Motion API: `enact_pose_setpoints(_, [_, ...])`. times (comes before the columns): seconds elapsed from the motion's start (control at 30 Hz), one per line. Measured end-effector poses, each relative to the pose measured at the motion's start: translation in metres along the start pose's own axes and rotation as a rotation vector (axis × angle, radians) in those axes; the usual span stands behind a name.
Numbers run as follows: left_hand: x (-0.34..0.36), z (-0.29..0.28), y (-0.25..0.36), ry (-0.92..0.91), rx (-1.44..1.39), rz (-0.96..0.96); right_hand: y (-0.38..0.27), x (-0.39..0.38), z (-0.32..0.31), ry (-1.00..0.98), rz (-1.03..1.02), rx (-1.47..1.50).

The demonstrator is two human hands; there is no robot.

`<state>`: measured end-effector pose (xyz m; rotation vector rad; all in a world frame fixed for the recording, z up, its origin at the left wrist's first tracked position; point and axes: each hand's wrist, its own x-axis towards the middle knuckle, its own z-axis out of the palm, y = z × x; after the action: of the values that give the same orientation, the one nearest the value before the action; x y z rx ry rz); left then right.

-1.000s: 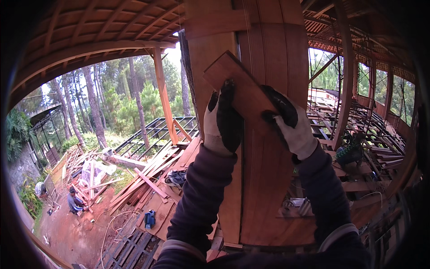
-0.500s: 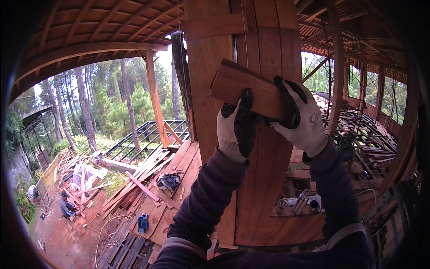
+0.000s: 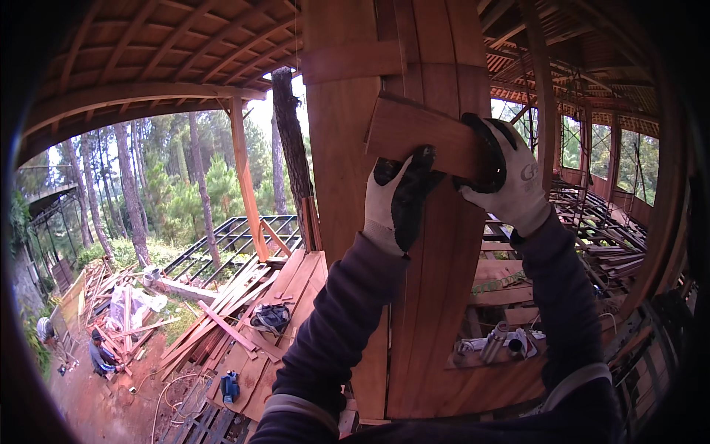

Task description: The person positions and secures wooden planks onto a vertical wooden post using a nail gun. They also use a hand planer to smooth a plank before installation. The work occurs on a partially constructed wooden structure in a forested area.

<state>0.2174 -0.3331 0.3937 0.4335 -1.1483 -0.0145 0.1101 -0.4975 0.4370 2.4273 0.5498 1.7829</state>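
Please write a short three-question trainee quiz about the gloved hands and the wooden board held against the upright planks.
1. True or false: both hands grip the short wooden board.
2. Which hand holds the board's right end? A) left hand B) right hand
3. What lies behind the board?

Key
1. True; each gloved hand is closed on it.
2. B; the left grips its lower edge nearer the middle.
3. The upright wooden planks, against which the board sits crosswise, tilted down to the right.
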Motion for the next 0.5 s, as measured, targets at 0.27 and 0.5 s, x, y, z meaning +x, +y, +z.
enact_pose_setpoints(0.27, [0.052,-0.041,0.002,0.15,0.764,-0.1,0.069,0.041,-0.018,0.116,0.162,-0.298])
enact_pose_setpoints(0.5, [0.045,-0.045,0.01,-0.034,0.35,-0.191,0.075,0.078,0.004,0.067,0.055,-0.367])
